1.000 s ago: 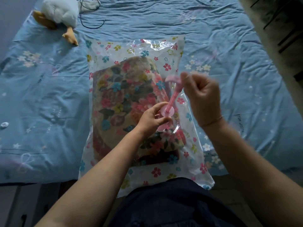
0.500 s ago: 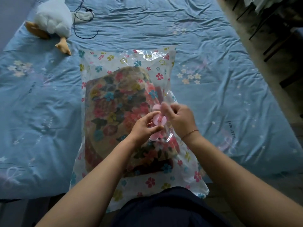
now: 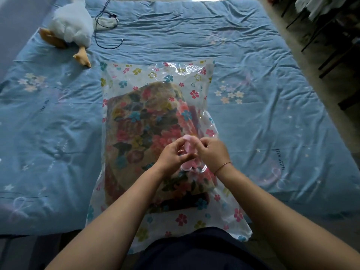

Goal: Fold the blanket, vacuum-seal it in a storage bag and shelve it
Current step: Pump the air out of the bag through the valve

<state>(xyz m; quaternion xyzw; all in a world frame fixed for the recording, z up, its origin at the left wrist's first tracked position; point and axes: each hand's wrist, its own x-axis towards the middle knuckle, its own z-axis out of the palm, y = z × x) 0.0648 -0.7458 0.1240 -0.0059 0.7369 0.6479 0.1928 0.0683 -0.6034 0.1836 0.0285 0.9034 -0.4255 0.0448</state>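
Note:
A clear storage bag (image 3: 155, 78) printed with small flowers lies on the blue bed sheet (image 3: 253, 123). Inside it sits the folded floral blanket (image 3: 144, 121). A pink hand pump (image 3: 188, 146) stands on the bag's valve near the bag's right side. My left hand (image 3: 173, 154) grips the pump's body from the left. My right hand (image 3: 212, 152) pinches the pump's top from the right. The pump's lower end shows just below my hands; the valve itself is hidden.
A white plush goose (image 3: 70, 28) lies at the bed's far left, with a dark cable (image 3: 105, 30) beside it. Dark chair legs (image 3: 331, 51) stand on the floor to the right. The bed's near edge runs under my arms.
My right hand has come down from the raised pump handle and now meets my left hand at the pump. The pump handle is pushed in. The view has tilted up the bed.

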